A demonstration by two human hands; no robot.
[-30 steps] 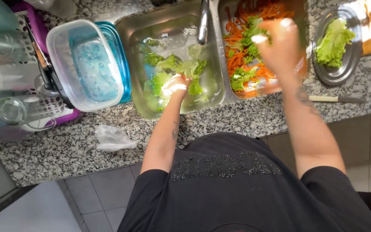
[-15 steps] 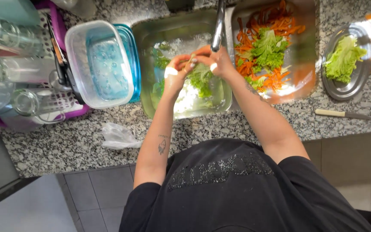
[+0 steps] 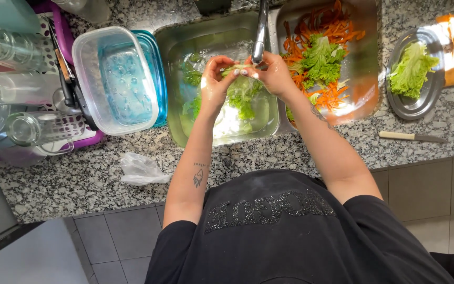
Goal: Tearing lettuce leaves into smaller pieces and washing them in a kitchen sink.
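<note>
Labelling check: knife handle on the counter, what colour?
Cream knife handle, head view.

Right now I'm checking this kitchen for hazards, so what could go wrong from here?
The lettuce leaf, pinched between the left hand and right hand under the faucet, could tear or drop into the sink basin. The knife lies near the counter's front edge, where an elbow might knock it off. The crumpled plastic bag could slide to the floor.
</note>
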